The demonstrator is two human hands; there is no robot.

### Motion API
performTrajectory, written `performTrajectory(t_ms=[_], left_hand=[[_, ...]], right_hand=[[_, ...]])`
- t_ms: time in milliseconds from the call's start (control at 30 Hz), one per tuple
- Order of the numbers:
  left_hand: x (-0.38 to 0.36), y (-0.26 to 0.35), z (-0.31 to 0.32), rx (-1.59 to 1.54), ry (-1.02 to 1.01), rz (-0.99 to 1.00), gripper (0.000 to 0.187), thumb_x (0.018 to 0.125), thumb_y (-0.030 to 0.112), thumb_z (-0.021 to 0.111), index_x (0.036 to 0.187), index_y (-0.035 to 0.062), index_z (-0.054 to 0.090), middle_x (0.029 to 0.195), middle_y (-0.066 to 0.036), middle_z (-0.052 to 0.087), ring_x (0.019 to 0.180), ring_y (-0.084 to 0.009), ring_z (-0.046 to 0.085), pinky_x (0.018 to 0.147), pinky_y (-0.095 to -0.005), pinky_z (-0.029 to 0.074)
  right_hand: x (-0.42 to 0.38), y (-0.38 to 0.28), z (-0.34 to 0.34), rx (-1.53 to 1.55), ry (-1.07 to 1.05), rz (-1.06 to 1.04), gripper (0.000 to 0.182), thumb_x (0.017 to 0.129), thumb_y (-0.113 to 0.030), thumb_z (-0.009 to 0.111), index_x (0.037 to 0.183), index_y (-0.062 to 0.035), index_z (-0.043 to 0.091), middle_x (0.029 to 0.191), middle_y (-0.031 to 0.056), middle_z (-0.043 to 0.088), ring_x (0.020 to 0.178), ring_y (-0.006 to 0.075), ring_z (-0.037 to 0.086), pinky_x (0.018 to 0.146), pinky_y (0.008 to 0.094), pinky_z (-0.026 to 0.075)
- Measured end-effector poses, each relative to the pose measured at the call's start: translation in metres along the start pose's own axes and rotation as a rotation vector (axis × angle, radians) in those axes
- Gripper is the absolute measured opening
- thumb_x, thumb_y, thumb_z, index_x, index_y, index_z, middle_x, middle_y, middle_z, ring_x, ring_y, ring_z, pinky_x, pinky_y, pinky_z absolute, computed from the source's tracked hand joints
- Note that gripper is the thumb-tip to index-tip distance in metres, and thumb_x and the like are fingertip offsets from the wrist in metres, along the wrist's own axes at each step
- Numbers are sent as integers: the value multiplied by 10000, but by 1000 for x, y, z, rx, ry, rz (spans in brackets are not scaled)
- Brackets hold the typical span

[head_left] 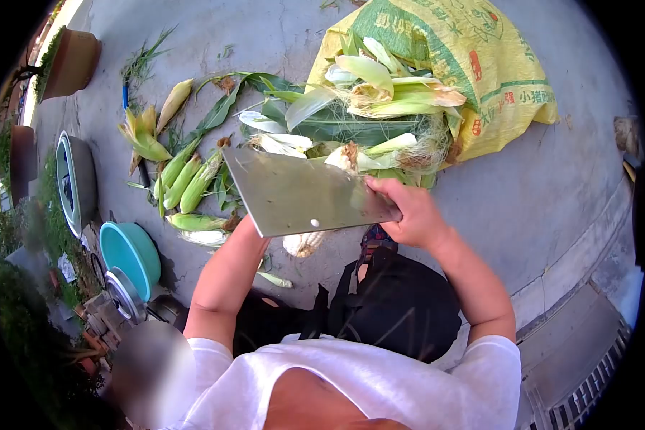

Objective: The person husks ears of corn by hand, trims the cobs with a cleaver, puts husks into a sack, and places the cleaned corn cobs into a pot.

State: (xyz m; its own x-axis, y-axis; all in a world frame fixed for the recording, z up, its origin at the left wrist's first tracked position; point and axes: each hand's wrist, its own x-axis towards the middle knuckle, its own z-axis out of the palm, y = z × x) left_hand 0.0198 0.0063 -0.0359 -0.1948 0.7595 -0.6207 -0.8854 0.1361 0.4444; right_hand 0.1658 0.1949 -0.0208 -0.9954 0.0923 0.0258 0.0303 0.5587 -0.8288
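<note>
"What's nearest on your feed?"

"From my end, I have the right hand (pixel 414 218) gripping the cleaver (pixel 304 190) at its right end, the broad face of the blade turned up toward my camera. The left forearm (pixel 222 276) runs in behind the blade. That hides the left hand, so I can't tell whether it is open or holding anything."

"And the corn being worked?"

"I see one white cob (pixel 304 244) just below the cleaver's near edge, partly covered by it. I can't tell whether they touch."

"So which step is this?"

"I'd judge it's the cutting step, probably trimming that cob. The next move calls for a steady cob, left fingers clear of the edge, and a short, controlled stroke."

"Farther out?"

"I have the teal basin (pixel 135 252) well to the cleaver's left, then green ears (pixel 201 183) in their husks, nearer its left end. They look like work left to do. Beyond the cleaver's far edge lies a heap of husks (pixel 401 93), and past that, to the right, the yellow sack (pixel 505 93)."
</note>
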Motion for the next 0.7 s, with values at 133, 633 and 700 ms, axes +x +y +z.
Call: performTrajectory(t_ms=[133, 633, 700], left_hand=[[14, 10, 10, 1541, 257, 175, 550, 620, 252, 642, 1051, -74, 540, 931, -268, 598, 922, -334, 576, 824, -362, 467], [16, 7, -5, 675, -56, 171, 567, 639, 227, 717, 1129, 8, 535, 1116, -147, 575, 992, -237, 570, 842, -371, 465], [16, -5, -22, 82, -66, 47, 566, 668, 239, 724, 1147, 10, 527, 1127, -148, 570, 1005, -226, 565, 867, -368, 456]], right_hand=[[0, -3, -2, -12, -168, 262, 494, 690, -123, 645, 1160, -140, 495, 897, 90, 634, 748, 286, 619, 640, 364, 498], [-3, 16, 13, 79, -62, 247, 510, 677, -137, 655, 1162, -145, 495, 871, 86, 626, 752, 300, 610, 644, 378, 491], [1, 12, 10, 2, -9, 63, 487, 688, -143, 643, 1154, -142, 500, 869, 96, 624, 757, 297, 613, 639, 380, 492]])
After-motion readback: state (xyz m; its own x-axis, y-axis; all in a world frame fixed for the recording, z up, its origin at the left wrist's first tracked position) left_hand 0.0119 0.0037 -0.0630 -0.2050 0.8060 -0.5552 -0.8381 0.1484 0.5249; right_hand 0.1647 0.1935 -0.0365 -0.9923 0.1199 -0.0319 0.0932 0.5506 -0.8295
